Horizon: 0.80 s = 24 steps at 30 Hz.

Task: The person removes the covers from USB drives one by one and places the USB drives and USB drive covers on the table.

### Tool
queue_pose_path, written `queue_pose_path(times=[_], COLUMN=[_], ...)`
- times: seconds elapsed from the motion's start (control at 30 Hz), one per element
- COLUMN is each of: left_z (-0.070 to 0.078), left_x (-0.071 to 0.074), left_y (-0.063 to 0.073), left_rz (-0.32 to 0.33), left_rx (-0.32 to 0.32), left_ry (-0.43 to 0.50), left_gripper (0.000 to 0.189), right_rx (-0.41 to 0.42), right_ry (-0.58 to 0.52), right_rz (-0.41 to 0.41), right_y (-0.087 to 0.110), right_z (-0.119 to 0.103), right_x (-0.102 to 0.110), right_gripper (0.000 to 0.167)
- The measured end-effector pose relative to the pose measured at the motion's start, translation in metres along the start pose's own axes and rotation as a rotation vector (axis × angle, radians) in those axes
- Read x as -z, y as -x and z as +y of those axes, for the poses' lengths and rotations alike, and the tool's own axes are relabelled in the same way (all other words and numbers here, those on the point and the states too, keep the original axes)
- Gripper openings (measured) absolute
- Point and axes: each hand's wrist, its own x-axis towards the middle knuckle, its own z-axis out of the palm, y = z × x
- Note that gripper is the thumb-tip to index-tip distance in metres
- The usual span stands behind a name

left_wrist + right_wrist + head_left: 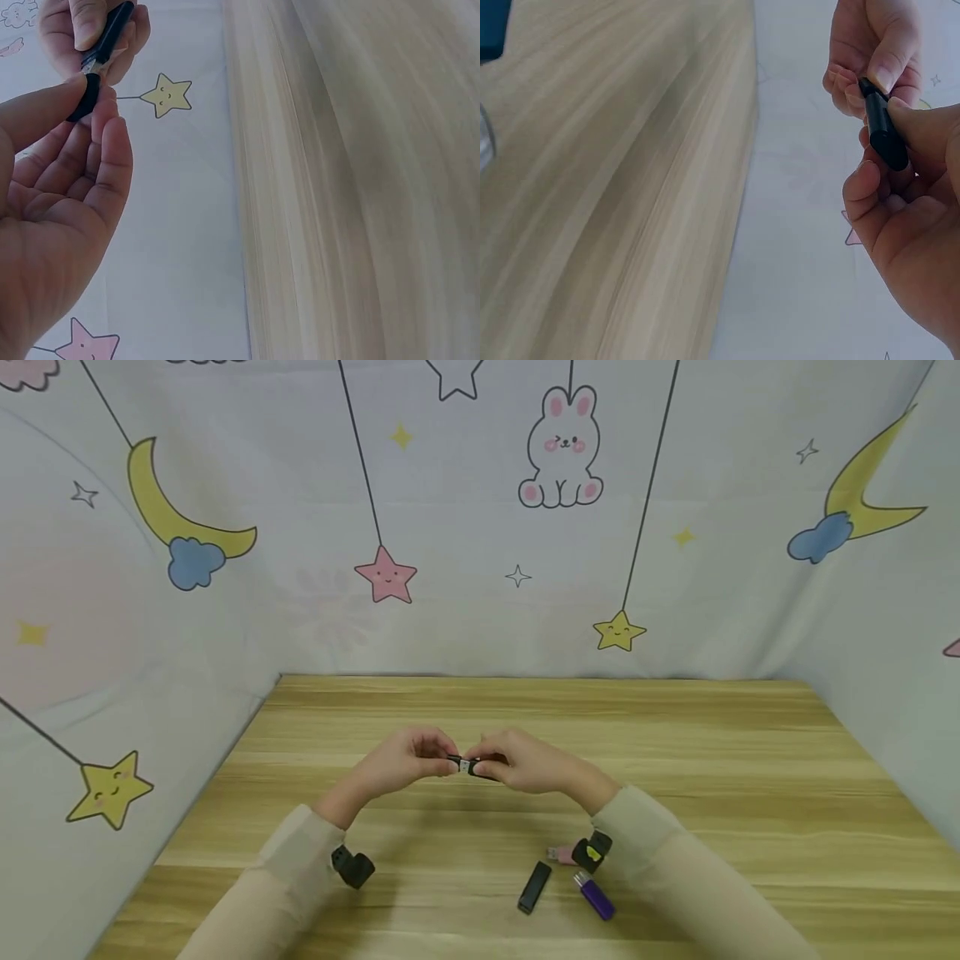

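**In line, end to end**

Over the table, the right hand pinches the black stick between thumb and fingers; the left hand pinches what looks like its cap likewise. Each grip is closed to the thickness of its piece. The stick's long axis runs from hand to hand — in the head view, dipping slightly toward the right — and the cap sits off its left end, roughly in line. The metal plug shows bare between them; whether it enters the cap, I cannot tell.
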Motion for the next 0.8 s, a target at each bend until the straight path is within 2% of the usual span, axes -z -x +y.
queue_pose_path(times=[0.3, 0.47, 0.57, 0.8], left_z=[-0.004, -0.008, -0.01, -0.018], left_x=[0.024, 0.036, 0.042, 0.052], left_y=[0.0, -0.002, -0.004, -0.009], left_rz=[0.076, 0.108, 0.13, 0.17], left_rx=[0.04, 0.041, 0.045, 0.069], left_ry=[-0.025, -0.051, -0.065, -0.069], left_gripper=[0.014, 0.016, 0.017, 0.02], right_rx=[-0.108, -0.125, -0.149, -0.275], right_ry=[-0.022, -0.055, -0.092, -0.2], right_rz=[0.033, 0.075, 0.086, 0.1], right_y=[-0.014, -0.027, -0.035, -0.055], right_z=[0.005, 0.006, 0.005, 0.01], right_x=[0.007, 0.011, 0.012, 0.009], right_gripper=[0.023, 0.023, 0.025, 0.031])
